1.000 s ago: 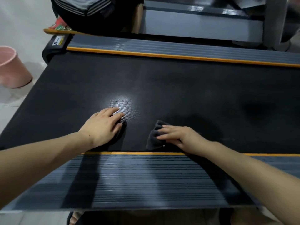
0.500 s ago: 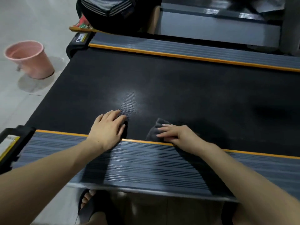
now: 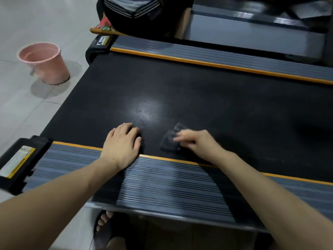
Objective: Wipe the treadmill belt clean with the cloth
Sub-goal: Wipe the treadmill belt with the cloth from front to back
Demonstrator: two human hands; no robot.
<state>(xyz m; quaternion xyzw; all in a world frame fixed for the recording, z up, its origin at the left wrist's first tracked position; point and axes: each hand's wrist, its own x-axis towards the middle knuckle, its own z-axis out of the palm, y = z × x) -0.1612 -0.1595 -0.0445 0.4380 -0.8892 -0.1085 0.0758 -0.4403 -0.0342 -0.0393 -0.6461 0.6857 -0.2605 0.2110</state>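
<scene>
The black treadmill belt [image 3: 207, 105] runs across the view between two grey ribbed side rails with orange edges. A small dark grey cloth [image 3: 170, 139] lies folded on the belt near the near rail. My right hand [image 3: 196, 143] lies on the cloth's right part, fingers stretched over it and blurred by motion. My left hand [image 3: 122, 143] rests flat on the belt beside the near orange edge, fingers straight, a short way left of the cloth.
The near side rail [image 3: 162, 181] lies under my forearms. A pink bucket [image 3: 45, 63] stands on the tiled floor at the left. Another person [image 3: 144, 13] sits beyond the far rail [image 3: 216, 56]. My sandalled foot [image 3: 104, 224] shows below the rail.
The view has shifted so the treadmill's left end and the bucket show more. My right hand with the cloth has slid slightly on the belt. My left hand stays pressed flat.
</scene>
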